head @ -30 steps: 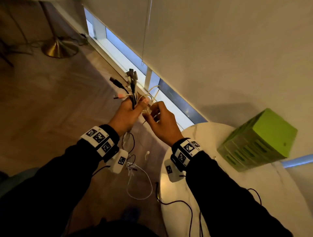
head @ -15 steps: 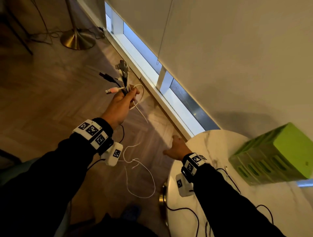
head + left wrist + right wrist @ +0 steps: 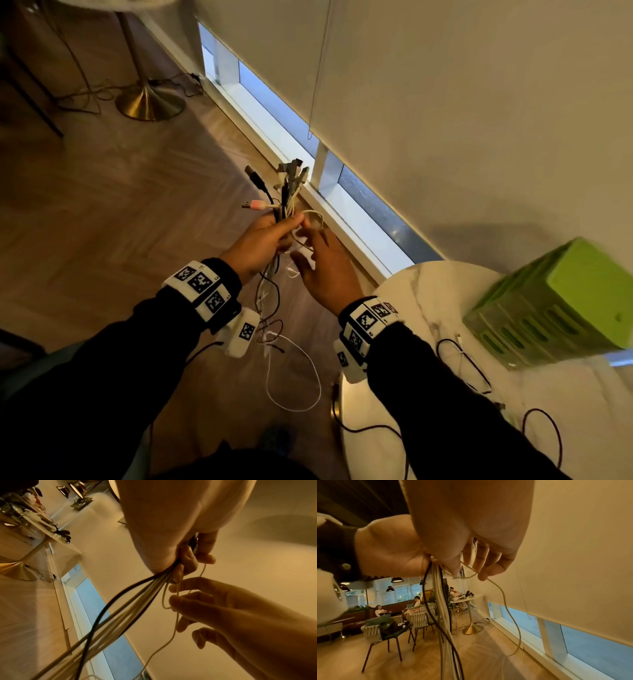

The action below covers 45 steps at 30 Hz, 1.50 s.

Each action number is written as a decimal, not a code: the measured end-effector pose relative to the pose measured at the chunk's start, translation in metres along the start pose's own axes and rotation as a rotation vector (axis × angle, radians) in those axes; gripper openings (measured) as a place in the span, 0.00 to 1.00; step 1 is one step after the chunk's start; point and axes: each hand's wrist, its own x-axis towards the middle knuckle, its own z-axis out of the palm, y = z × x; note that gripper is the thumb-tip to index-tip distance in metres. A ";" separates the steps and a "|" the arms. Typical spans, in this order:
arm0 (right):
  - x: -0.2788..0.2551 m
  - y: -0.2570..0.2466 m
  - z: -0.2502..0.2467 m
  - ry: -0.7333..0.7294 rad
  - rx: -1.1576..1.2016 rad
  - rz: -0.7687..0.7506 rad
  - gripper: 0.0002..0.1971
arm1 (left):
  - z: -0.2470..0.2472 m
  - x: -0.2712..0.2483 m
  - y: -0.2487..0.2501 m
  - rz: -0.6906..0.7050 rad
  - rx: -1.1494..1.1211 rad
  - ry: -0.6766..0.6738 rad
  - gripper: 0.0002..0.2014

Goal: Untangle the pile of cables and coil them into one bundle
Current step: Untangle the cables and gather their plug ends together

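My left hand (image 3: 270, 236) grips a bundle of cables (image 3: 289, 192) upright over the floor, plugs fanning out above the fist. Black and white strands (image 3: 137, 595) hang below it towards the floor. Just right of it is my right hand (image 3: 308, 250), fingers spread and loosely bent, thumb held apart. A thin white cable (image 3: 317, 216) loops out of the bundle. In the wrist views this thin cable (image 3: 175, 632) threads across the right hand's fingers (image 3: 185, 599) and drapes over one fingertip (image 3: 482, 574) without being pinched. The left fist (image 3: 388, 550) clamps the strands (image 3: 440, 595).
A round white marble table (image 3: 428, 291) stands at the right with a green slotted box (image 3: 565, 301) and loose black cables (image 3: 479, 370) on it. A white cable loop (image 3: 294, 377) dangles over the wooden floor. A brass table base (image 3: 147, 102) and chairs (image 3: 419, 615) stand farther off.
Half a second ago my right hand was down at the table's edge. It has come back up beside the left hand to the thin white loop. The left hand kept its grip.
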 end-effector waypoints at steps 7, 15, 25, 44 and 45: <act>-0.019 0.016 -0.011 0.172 0.245 0.023 0.11 | 0.002 0.020 0.007 0.055 -0.012 0.143 0.15; -0.065 0.045 -0.042 -0.965 -0.188 0.633 0.25 | -0.009 0.032 0.019 0.032 -0.046 0.144 0.15; -0.003 -0.023 -0.043 -0.220 0.501 0.184 0.34 | 0.035 0.015 0.016 0.089 0.270 -0.279 0.16; -0.016 -0.018 -0.062 -0.309 0.400 0.403 0.12 | 0.068 0.025 0.030 0.288 0.673 -0.087 0.15; -0.014 -0.018 -0.065 -0.296 0.434 0.458 0.15 | 0.069 0.026 0.030 0.319 0.681 -0.078 0.16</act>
